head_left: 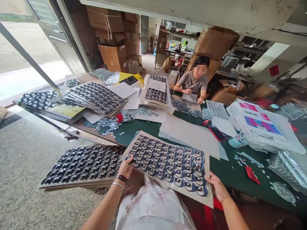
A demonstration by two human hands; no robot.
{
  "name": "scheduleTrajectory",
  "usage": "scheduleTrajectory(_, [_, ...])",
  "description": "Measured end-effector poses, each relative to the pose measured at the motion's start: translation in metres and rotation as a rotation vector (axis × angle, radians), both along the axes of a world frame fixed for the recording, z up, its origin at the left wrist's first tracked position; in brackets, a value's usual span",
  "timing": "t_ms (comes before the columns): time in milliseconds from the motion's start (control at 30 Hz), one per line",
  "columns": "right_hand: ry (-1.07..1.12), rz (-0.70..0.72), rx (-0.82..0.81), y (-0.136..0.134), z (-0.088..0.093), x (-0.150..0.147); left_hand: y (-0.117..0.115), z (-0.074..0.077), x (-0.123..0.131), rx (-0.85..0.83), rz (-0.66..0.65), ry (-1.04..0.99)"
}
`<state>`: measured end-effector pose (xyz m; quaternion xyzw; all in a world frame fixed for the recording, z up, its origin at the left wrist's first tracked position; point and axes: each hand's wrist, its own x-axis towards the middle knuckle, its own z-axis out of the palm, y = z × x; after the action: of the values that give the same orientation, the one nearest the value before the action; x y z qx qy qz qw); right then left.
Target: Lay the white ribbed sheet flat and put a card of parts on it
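Head view: 2 hands (125,168) (217,187) grip 1 card (168,163) w/ rows of rings.

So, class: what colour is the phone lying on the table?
Red: the phone has a red edge round a dark screen, seen in the head view.

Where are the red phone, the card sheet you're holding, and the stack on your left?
Red phone (217,133), head view, middle of its dark screen.
Card sheet (168,159), head view, centre of its rows of black rings.
Stack of sheets (82,164), head view, middle of the top sheet.
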<state>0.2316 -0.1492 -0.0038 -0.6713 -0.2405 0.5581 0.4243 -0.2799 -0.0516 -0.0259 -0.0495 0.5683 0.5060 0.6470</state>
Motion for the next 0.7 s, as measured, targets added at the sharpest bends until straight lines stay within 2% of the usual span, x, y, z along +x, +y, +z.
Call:
scheduleTrajectory(100, [0.01,-0.01,-0.091,0.0,0.007,0.054,-0.022,-0.002,0.034,0.034,-0.182,0.008])
scheduleTrajectory(200, [-0.109,-0.131,-0.138,0.01,0.01,0.108,-0.035,-0.008,0.07,0.041,-0.404,0.037])
scheduleTrajectory(300, [-0.239,-0.234,-0.177,0.024,0.005,0.153,-0.038,-0.015,0.101,-0.026,-0.526,0.008])
scheduleTrajectory(400, [-0.276,-0.214,-0.294,0.031,-0.004,0.184,-0.034,-0.021,0.121,-0.105,-0.564,-0.013])
scheduleTrajectory(500, [-0.219,-0.091,-0.429,0.031,-0.015,0.2,-0.029,-0.025,0.128,-0.13,-0.524,0.008])
scheduleTrajectory(600, [-0.129,-0.024,-0.443,0.029,-0.019,0.208,-0.027,-0.032,0.127,-0.145,-0.493,0.033])
scheduleTrajectory(700, [-0.108,0.006,-0.429,0.028,-0.018,0.213,-0.027,-0.039,0.124,-0.188,-0.527,0.101])
